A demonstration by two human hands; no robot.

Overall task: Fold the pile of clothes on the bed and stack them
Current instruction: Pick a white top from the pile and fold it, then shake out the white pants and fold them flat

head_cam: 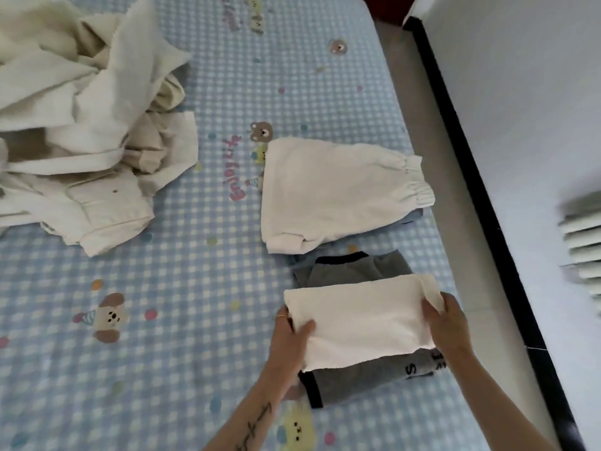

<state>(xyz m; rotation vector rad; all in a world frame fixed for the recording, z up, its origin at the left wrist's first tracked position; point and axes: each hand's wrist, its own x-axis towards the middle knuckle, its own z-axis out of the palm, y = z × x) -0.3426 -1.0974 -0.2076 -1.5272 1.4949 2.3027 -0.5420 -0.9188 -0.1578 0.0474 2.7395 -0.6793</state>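
Both hands' fingers [304,327] pinch folded white cloth [357,323] ends, atop grey garment [357,382].

The unfolded cream pile [81,125] runs off the left and top edges, so its full extent is hidden. The grey garment [351,382] lies largely beneath the folded white cloth [357,323]; its printed letters are partly covered and unreadable. A blue item [413,218] shows only as a sliver under the folded white trousers [331,193]. The left hand [292,333] hides its fingers behind the cloth. The slatted object [582,236] at right is blurred and cropped.
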